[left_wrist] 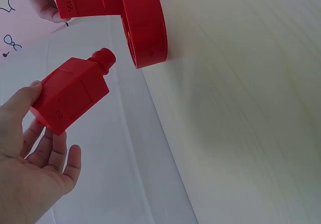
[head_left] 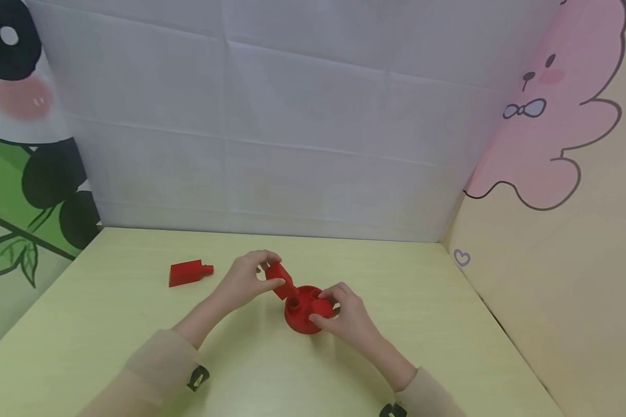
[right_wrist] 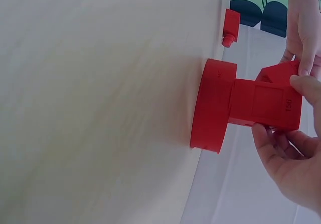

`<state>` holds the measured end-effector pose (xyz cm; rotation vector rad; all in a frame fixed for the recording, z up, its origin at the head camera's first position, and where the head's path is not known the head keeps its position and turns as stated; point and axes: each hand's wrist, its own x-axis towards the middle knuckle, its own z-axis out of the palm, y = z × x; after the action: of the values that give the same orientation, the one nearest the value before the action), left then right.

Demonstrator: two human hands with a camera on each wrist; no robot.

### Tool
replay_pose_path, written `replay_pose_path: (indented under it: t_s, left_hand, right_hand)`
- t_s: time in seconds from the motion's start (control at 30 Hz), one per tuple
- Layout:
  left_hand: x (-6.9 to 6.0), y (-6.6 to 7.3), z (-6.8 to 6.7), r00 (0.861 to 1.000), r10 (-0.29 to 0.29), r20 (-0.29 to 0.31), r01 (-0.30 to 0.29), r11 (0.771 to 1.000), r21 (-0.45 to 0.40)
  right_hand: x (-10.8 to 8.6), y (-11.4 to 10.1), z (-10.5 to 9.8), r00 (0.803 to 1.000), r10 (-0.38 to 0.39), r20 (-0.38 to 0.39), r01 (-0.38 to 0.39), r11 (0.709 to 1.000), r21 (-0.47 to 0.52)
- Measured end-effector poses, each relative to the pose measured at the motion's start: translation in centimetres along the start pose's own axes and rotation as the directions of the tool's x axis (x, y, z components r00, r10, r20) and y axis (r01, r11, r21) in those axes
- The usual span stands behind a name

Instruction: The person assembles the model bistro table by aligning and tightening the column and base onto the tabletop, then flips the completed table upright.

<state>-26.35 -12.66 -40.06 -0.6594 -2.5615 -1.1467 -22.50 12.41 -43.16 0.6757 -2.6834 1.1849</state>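
Observation:
A round red base (head_left: pixel 299 325) with holes in its top sits on the table. My left hand (head_left: pixel 241 282) pinches a red block with a rounded knob (left_wrist: pixel 70 96) between thumb and fingers. That block is tilted, its knob pointing toward the base; in the left wrist view a gap separates them. On the right, my right hand (head_left: pixel 350 317) grips a second red block (right_wrist: pixel 266 103), which stands upright on the base, its lower end hidden in or against it. A third red block (head_left: pixel 186 273) with a knob lies on its side to the left.
The pale wooden table (head_left: pixel 229 370) ends at a white cloth backdrop (head_left: pixel 292 145). A panda picture (head_left: pixel 36 116) covers the left wall, and a pink bear (head_left: pixel 548 127) is drawn on the right wall.

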Motion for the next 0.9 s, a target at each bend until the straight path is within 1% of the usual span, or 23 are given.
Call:
replay_pose_path:
  t_s: [0.13,0.27,0.37,0.47,0.57,0.7,0.9]
  left_hand:
    - [0.0,0.0,0.2,0.999,0.023,0.026,-0.023,1.0,0.005]
    - [0.0,0.1,0.2,0.997,0.063,0.052,-0.064,0.998,0.007]
    - [-0.1,0.2,0.3,0.993,0.077,0.084,-0.078,0.997,0.008]
    - [-0.2,0.3,0.3,0.99,0.081,0.116,-0.082,0.997,0.002]
    - [-0.3,0.4,0.4,0.987,0.086,0.137,-0.087,0.996,-0.003]
    - [-0.3,0.3,0.6,0.982,0.097,0.162,-0.098,0.995,0.0]
    - [-0.2,0.3,0.9,0.968,0.113,0.223,-0.118,0.993,0.009]
  right_hand:
    - [0.1,0.1,-0.5,0.999,-0.038,0.023,0.039,0.999,-0.005]
    - [0.4,0.5,-0.8,0.995,-0.086,0.042,0.084,0.996,0.029]
    - [0.6,0.8,-1.0,0.992,-0.108,0.059,0.105,0.993,0.053]
    - [0.9,1.2,-1.3,0.991,-0.107,0.08,0.102,0.993,0.061]
    - [1.1,1.4,-1.6,0.992,-0.086,0.093,0.08,0.995,0.064]
    - [1.5,2.1,-1.9,0.994,-0.057,0.09,0.05,0.996,0.075]
    - [2.2,2.9,-2.2,0.995,-0.049,0.083,0.04,0.994,0.104]
